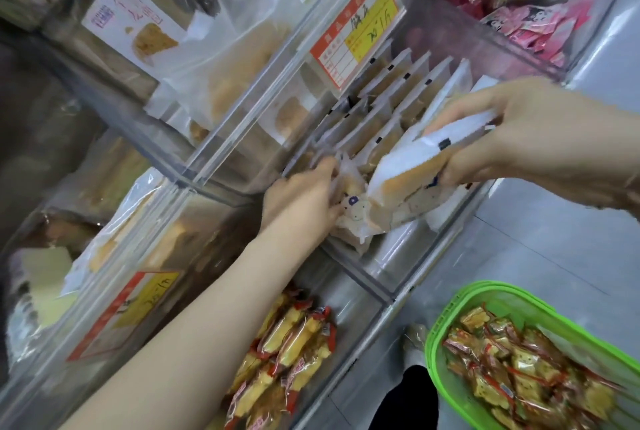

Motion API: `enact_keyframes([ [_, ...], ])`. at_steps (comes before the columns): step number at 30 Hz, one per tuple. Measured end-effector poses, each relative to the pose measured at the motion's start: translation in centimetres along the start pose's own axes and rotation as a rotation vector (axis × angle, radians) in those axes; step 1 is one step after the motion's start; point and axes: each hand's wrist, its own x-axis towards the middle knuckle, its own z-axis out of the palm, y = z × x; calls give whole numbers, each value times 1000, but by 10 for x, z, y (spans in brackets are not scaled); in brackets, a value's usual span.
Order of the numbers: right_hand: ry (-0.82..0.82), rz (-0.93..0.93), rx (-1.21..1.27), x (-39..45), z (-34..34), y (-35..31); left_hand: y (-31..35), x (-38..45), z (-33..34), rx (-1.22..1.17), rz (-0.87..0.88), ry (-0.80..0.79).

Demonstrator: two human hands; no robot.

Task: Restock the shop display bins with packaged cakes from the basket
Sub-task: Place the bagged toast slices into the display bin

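Rows of white-wrapped packaged cakes [398,97] stand upright in the clear display bin [381,277]. Right hand [526,138] pinches several white packets [412,169] above it; left hand [304,201] grips packets at its front. Green basket [450,318] holds red-wrapped cakes [512,370].

red/yellow price tag [356,25] on bin front; pink sachets [533,27] upper right.

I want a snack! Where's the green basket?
In the head view, the green basket sits at the bottom right, below the right hand, right of the red-wrapped cakes.
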Motion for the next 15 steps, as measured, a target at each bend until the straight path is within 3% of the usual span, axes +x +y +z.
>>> enact_keyframes([
  [5, -137, 8, -446, 33, 37, 3, 2, 14, -1, -145, -44, -47],
  [7, -124, -18, -504, 43, 50, 11, 0, 15, -1, -226, -73, -90],
  [11, -159, -22, -496, 60, 58, 27, -6, 9, -8, -265, 50, -144],
  [15, -201, -90, -775, 67, 63, 38, -9, 5, -13, -266, 69, -207],
])
